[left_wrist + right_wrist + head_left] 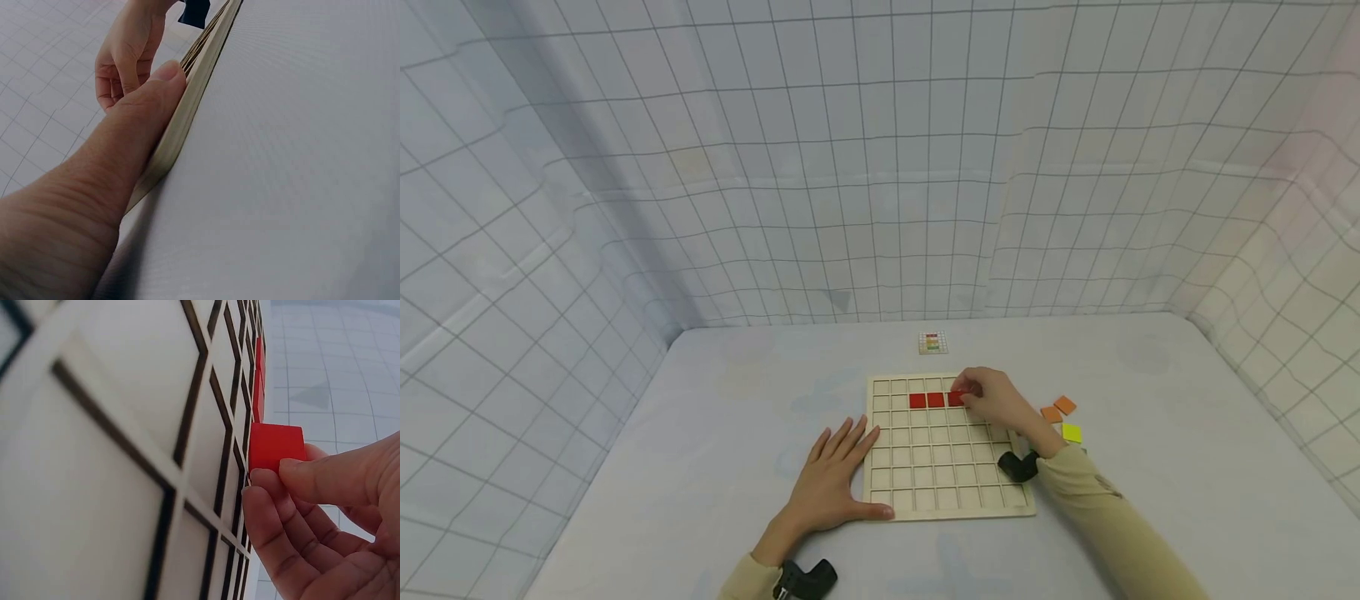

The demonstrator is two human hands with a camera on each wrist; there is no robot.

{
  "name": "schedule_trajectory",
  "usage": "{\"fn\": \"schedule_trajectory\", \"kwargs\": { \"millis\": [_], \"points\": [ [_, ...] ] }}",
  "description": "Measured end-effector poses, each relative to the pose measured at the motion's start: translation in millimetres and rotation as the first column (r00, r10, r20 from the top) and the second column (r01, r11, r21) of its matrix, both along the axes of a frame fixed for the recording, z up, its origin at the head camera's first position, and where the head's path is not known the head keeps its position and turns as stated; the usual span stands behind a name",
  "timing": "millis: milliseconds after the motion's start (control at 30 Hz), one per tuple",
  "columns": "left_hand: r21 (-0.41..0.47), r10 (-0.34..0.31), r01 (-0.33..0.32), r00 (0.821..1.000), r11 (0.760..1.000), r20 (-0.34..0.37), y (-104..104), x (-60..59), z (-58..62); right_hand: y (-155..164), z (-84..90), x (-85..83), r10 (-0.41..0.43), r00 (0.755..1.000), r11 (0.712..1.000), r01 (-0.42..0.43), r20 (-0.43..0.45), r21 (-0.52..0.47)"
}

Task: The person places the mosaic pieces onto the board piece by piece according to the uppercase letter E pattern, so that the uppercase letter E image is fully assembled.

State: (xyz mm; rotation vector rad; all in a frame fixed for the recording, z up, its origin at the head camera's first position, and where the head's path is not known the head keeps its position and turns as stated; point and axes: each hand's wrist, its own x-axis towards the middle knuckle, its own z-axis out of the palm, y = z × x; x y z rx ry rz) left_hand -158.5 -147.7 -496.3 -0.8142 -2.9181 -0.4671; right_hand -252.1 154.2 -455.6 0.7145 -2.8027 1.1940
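My right hand point(996, 400) pinches a square red tile point(277, 445) at the pale, square gridded board point(923, 500), beside two already set; my spread left hand point(829, 485) touches the board's edge. Square orange tiles point(1065, 405) and a square yellow tile point(1072, 433) lie unplaced.

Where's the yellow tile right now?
In the head view, the yellow tile lies on the table, right of the grid board, just below two orange tiles.

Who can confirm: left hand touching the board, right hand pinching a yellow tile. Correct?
Not quite: the tile in the right hand is red, not yellow, per the right wrist view. The left hand is touching the board.
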Motion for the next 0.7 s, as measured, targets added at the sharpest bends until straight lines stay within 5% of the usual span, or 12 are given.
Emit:
{"fn": "schedule_trajectory", "kwargs": {
  "millis": [700],
  "points": [
    [0.03,-0.001,0.002,1.0,1.0,-0.011,0.1,0.8,-1.1,-3.4,-2.0,4.0,-0.06,0.996,0.989,0.067,-0.06,0.128]
  ]
}}
